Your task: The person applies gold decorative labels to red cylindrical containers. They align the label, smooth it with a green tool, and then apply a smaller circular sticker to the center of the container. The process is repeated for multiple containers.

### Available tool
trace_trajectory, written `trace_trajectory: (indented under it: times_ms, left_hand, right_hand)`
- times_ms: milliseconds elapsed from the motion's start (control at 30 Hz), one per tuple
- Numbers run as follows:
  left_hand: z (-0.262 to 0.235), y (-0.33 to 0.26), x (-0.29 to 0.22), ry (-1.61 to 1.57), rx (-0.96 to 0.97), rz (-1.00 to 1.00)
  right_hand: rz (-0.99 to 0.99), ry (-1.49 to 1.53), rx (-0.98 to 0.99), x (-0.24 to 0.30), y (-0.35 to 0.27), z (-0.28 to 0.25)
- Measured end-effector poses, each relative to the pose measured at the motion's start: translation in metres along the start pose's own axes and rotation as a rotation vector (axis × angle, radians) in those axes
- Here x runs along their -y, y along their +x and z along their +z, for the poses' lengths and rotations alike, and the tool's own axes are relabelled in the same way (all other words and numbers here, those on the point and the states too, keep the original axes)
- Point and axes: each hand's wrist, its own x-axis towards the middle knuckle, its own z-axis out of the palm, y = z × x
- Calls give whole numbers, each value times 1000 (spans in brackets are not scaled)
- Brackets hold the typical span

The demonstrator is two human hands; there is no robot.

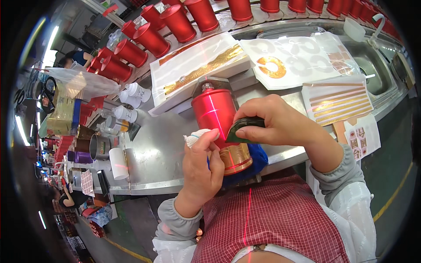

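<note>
Both hands meet on a red can (215, 111) lying at the centre of the metal table (153, 153): the left hand (202, 164) (its fingertip wrapped in white) steadies it from seven o'clock. At three o'clock the right hand (274, 120) pinches a dark pad (243, 129) against its side. Gold sticker sheets (201, 65) lie at twelve o'clock.

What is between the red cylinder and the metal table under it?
In the head view, a blue cloth lies between the red cylinder and the metal table. It shows beneath the cylinder's gold band, near the right hand.
</note>
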Motion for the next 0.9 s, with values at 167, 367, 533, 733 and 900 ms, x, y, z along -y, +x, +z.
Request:
trace_trajectory:
  times_ms: [167, 367, 533, 733, 900]
  left_hand:
    - [7, -10, 1, -12, -121, -93]
    - [11, -19, 7, -25, -141, -153]
    - [13, -20, 10, -62, -144, -170]
    - [16, -21, 9, -110, -162, -180]
    - [17, -25, 10, -123, -167, -197]
  right_hand:
    - [-19, -33, 128, 6, 15, -6]
    - [15, -4, 286, 11, 29, -10]
    - [41, -16, 270, 12, 34, -10]
    - [5, -45, 281, 9, 39, -12]
    - [69, -54, 380, 19, 46, -16]
